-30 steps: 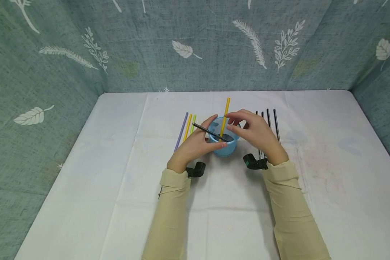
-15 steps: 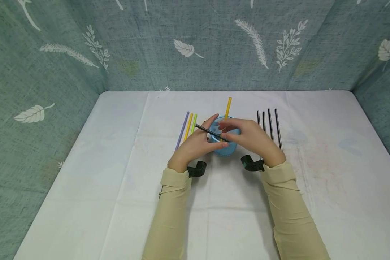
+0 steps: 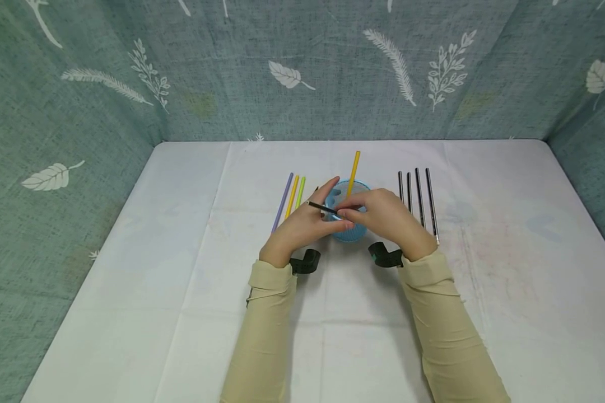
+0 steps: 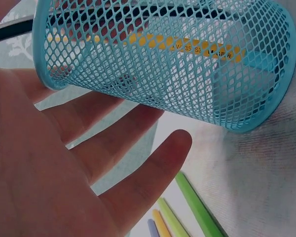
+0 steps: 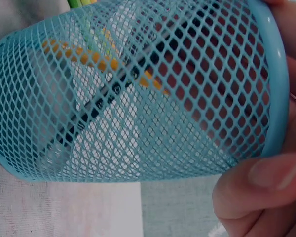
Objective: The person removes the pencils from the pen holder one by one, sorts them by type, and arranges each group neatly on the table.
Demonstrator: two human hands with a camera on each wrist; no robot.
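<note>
A light blue mesh pen holder (image 3: pixel 351 233) stands at the middle of the table. My left hand (image 3: pixel 302 228) holds it from the left, thumb on the near side and index finger reaching to the far side. A yellow pencil (image 3: pixel 354 172) stands in it, tilted, printed lettering showing through the mesh in the left wrist view. A black pencil (image 3: pixel 321 207) slants out over the left rim, its lower part visible inside through the mesh (image 5: pixel 113 89). Over the holder's mouth, my right hand (image 3: pixel 385 217) pinches the black pencil between thumb and fingers.
Left of the holder lie purple, yellow and green pencils (image 3: pixel 282 201) in a row. Several black pencils (image 3: pixel 426 201) lie side by side to the right. A white cloth (image 3: pixel 131 268) covers the table, with a green leaf-patterned curtain (image 3: pixel 333 73) behind.
My right hand has come left and down from beside the yellow pencil to the black pencil. The black pencil now shows less above the rim. My left hand has stayed at the holder.
</note>
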